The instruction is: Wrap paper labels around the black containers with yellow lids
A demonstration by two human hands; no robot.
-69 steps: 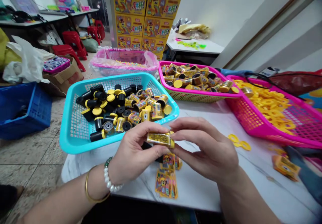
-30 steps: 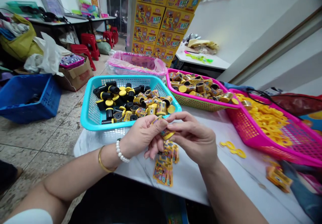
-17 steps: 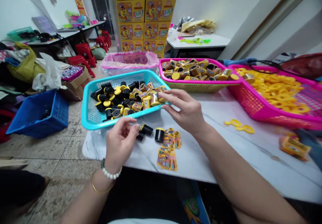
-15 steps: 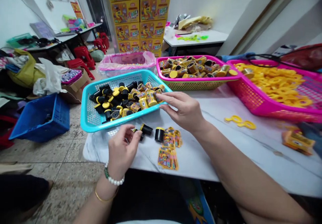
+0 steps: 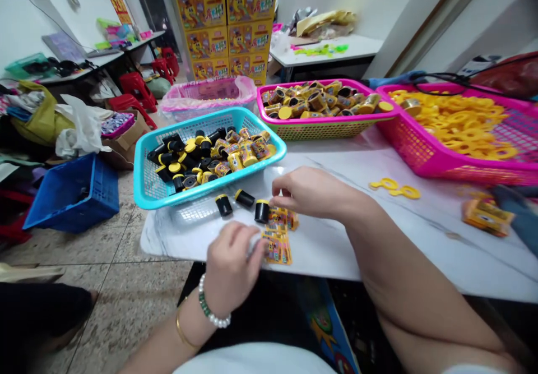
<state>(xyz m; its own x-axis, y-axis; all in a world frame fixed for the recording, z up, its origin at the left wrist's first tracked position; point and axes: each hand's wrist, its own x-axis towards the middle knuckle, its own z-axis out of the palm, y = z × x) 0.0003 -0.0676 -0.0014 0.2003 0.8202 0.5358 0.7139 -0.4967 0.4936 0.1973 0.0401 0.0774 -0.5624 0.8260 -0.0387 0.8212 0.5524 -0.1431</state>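
Note:
My left hand [image 5: 234,262] is pinched at the near stack of orange printed labels [image 5: 279,249]. Its fingertips meet over the stack's left edge, and what lies between them is blurred. Just above the far labels [image 5: 283,217], my right hand [image 5: 309,194] has bent fingers with a gap at the thumb, and nothing shows in it. Its fingertips are beside a standing black cup with a yellow rim [image 5: 261,211]. Two more black cups, one tilted [image 5: 224,204] and one lying [image 5: 244,198], are to the left. Behind them stands a turquoise basket [image 5: 210,190] of plain and labelled cups.
A pink basket [image 5: 328,120] of labelled cups and another pink basket [image 5: 437,161] of yellow ring parts stand behind. Loose yellow rings [image 5: 395,188] and a bundle of orange labels [image 5: 487,217] lie at right. A blue crate [image 5: 73,194] is on the floor.
My right hand has drawn back from the labelled cups in the turquoise basket to the standing black cup. My left hand has moved right, from the loose black cups to the labels.

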